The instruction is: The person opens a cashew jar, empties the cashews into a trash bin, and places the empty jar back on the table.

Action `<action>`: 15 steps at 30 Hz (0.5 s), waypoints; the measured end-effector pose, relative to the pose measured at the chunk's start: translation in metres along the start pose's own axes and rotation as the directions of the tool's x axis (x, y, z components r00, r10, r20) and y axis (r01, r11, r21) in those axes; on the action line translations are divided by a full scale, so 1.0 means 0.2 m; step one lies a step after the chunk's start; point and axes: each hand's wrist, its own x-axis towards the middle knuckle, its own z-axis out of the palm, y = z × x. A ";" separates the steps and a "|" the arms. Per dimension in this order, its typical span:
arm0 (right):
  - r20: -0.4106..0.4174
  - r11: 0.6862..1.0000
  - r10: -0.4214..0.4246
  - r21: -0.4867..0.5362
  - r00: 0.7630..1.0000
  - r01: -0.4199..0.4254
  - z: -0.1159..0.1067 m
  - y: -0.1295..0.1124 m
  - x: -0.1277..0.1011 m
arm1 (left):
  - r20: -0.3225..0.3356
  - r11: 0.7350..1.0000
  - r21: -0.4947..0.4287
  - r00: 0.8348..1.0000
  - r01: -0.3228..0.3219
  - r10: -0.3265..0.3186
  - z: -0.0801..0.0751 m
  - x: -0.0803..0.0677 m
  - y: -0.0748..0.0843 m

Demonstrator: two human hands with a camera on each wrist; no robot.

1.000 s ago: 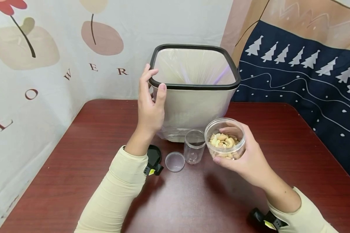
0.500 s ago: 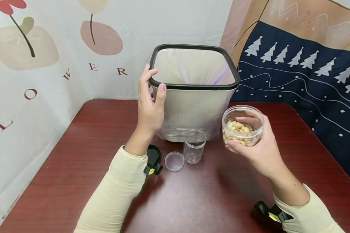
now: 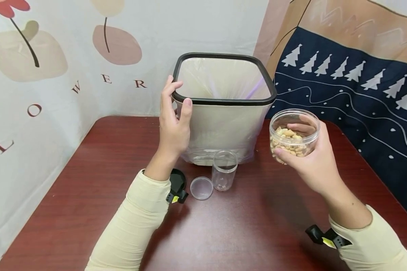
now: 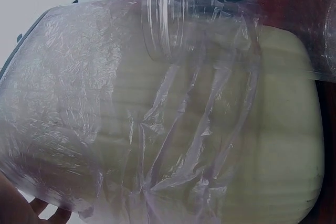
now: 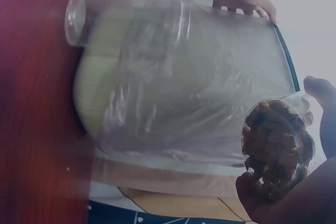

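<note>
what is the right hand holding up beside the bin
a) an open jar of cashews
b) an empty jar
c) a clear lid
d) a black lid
a: the right hand grips a lidless clear jar of cashews, raised off the table beside the lined bin.

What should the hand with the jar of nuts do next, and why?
Probably lift the jar of nuts a little higher and over the bin. The right hand holds the open jar upright beside the bin, below its black rim, so nothing could tip in from there. The left hand grips the rim's corner, steadying the bin.
</note>
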 end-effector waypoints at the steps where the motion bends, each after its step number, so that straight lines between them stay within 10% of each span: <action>1: 0.000 1.000 0.001 -0.005 1.000 -0.001 -0.01 0.00 0.01 | -0.001 1.000 0.000 1.000 -0.001 0.001 0.00 0.00 0.00; 15: 0.004 0.997 -0.059 -0.040 0.998 0.059 -0.09 -0.09 0.12 | -0.012 1.000 0.010 1.000 -0.015 0.015 0.00 -0.01 0.00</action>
